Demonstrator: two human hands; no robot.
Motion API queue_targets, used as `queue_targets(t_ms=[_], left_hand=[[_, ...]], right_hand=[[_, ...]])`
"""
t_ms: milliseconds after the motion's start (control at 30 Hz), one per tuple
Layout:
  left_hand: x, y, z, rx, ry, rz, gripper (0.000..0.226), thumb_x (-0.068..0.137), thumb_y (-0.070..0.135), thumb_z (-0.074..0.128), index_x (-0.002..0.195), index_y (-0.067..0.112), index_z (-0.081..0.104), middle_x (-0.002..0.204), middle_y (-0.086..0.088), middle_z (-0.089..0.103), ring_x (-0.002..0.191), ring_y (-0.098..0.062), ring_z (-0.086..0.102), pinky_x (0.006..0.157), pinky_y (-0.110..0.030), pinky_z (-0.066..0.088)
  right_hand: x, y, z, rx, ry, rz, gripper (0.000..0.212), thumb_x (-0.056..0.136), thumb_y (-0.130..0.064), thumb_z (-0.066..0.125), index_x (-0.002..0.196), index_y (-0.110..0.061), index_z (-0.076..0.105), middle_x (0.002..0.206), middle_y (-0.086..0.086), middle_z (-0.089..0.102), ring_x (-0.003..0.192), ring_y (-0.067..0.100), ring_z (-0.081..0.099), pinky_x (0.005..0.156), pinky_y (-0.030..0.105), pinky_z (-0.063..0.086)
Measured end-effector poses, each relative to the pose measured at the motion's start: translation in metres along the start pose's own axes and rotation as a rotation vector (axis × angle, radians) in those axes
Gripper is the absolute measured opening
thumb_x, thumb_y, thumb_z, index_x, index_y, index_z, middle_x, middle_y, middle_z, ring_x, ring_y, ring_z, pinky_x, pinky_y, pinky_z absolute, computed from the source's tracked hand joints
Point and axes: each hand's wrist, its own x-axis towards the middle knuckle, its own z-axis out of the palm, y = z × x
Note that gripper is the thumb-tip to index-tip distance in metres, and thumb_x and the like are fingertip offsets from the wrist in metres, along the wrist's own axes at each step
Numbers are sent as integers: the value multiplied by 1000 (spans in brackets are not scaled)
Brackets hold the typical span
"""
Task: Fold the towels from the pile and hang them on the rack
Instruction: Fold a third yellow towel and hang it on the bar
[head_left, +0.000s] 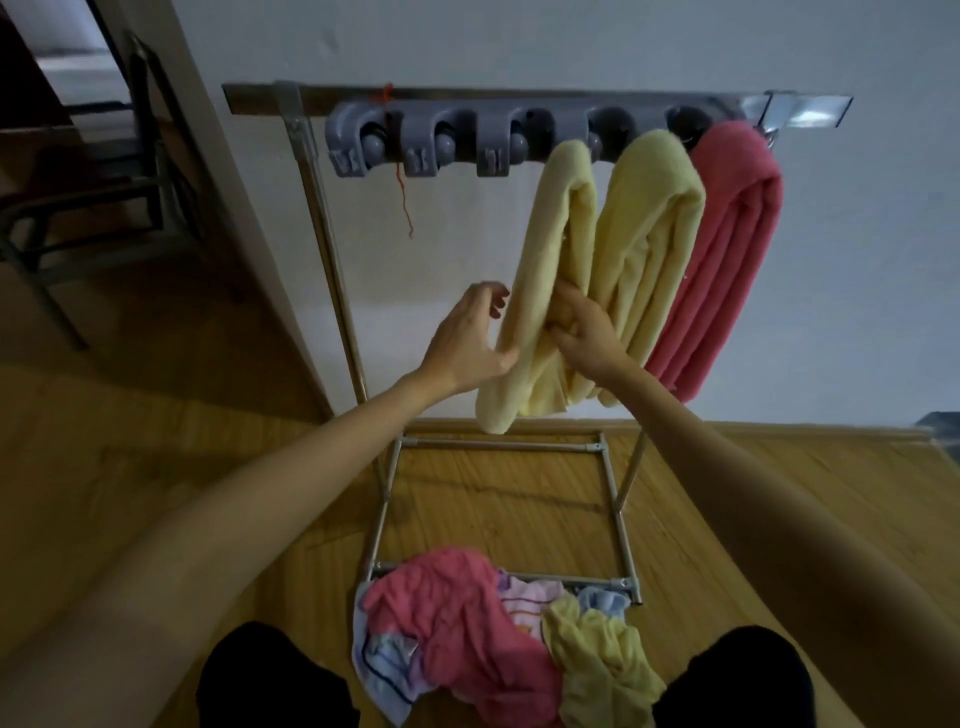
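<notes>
Pale wall and wood-plank floor (218, 467) frame a metal-tube towel rack (332, 270) whose top bar carries a row of grey plastic clip holders (431, 143). Three folded terry towels already hang at the right end of that row: a pale yellow one (558, 249), a second pale yellow one (654, 228) beside it and touching it, and a coral-pink one (727, 249) at the far right. The three holders toward the left end are empty, with a strand of red thread dangling near them.

The person's right hand (584, 327) is curled onto the lower part of the leftmost yellow towel, fingers (566, 312) pressed into its fold as if pinching the layers together. The left hand (470, 338) sits on that towel's left edge, thumb side against the cloth and fingers loosely spread, not clearly gripping. This looks like a final straightening of the third hung towel.

At the near end of the rack's base frame, over its front rail and the floor between the person's dark-clad knees, lies the unfolded pile (498, 639): a crumpled pink towel, a crumpled yellow one, and striped light blue and lilac cloths. By my estimate the task is roughly half done, with at least four pieces left to fold and hang.
</notes>
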Motion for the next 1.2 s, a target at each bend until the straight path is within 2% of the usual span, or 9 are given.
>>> queue_targets(t_ms=[100, 200, 333, 433, 700, 867, 1000, 1067, 1200], left_hand=[[-18, -24, 29, 82, -223, -254, 91, 68, 52, 77, 140, 14, 35, 134, -5, 47, 117, -20, 50, 94, -38, 49], [-26, -27, 57, 27, -270, -336, 79, 71, 54, 74, 134, 15, 47, 125, -4, 59, 108, -22, 58, 87, -38, 53], [-29, -31, 71, 56, -179, -364, 25, 90, 26, 59, 98, 4, 65, 96, -14, 69, 89, -30, 65, 71, -32, 51], [-30, -40, 68, 63, -85, -384, 23, 91, 16, 52, 74, 4, 59, 75, -10, 62, 78, -31, 64, 59, -31, 42], [-31, -71, 67, 190, 12, -351, 19, 92, 10, 50, 94, 0, 66, 89, -16, 69, 81, -32, 65, 64, -32, 49], [-38, -85, 70, 210, 38, -350, 20, 94, 12, 50, 94, 1, 67, 84, -13, 68, 75, -27, 66, 59, -27, 45], [-38, -94, 63, 237, 120, -369, 20, 93, 15, 53, 95, 3, 69, 82, -8, 69, 72, -22, 67, 57, -24, 47], [-37, -98, 60, 261, 158, -375, 19, 94, 16, 55, 98, 3, 68, 85, -9, 70, 74, -22, 68, 61, -28, 54], [-37, -100, 62, 312, 169, -346, 21, 96, 16, 51, 101, 1, 65, 87, -11, 70, 75, -23, 68, 61, -24, 48]], right_hand=[[-15, 5, 11, -157, 184, -72, 73, 86, -2, 47, 150, -26, 18, 120, 9, 61, 86, 22, 63, 68, 35, 54], [-28, 16, 27, -156, 410, -43, 82, 88, -8, 52, 150, -24, 0, 77, 5, 61, 53, 13, 49, 45, 28, 44], [-26, 28, 38, -11, 526, 95, 74, 85, -12, 62, 145, -4, 19, 78, 0, 58, 61, 15, 56, 56, 32, 51], [-20, 34, 48, 33, 543, 169, 56, 80, -17, 66, 126, -8, 34, 81, -7, 53, 70, 14, 58, 64, 36, 54], [-3, 42, 98, -350, 608, 424, 73, 65, -49, 76, 118, -4, 51, 117, 12, 53, 111, 30, 51, 99, 40, 38], [6, 43, 107, -363, 602, 597, 54, 82, -43, 63, 120, -5, 55, 128, 15, 47, 121, 34, 44, 106, 42, 31], [0, 44, 120, -140, 469, 376, 30, 93, -24, 51, 111, -1, 57, 99, 8, 59, 83, 14, 59, 77, 26, 49], [-7, 40, 125, -4, 389, 300, 24, 97, -18, 46, 107, 3, 53, 73, -5, 56, 59, -1, 54, 55, 12, 40], [-11, 43, 129, 76, 344, 355, 18, 99, -13, 43, 111, 1, 46, 74, -8, 51, 58, -5, 50, 56, 11, 40]])
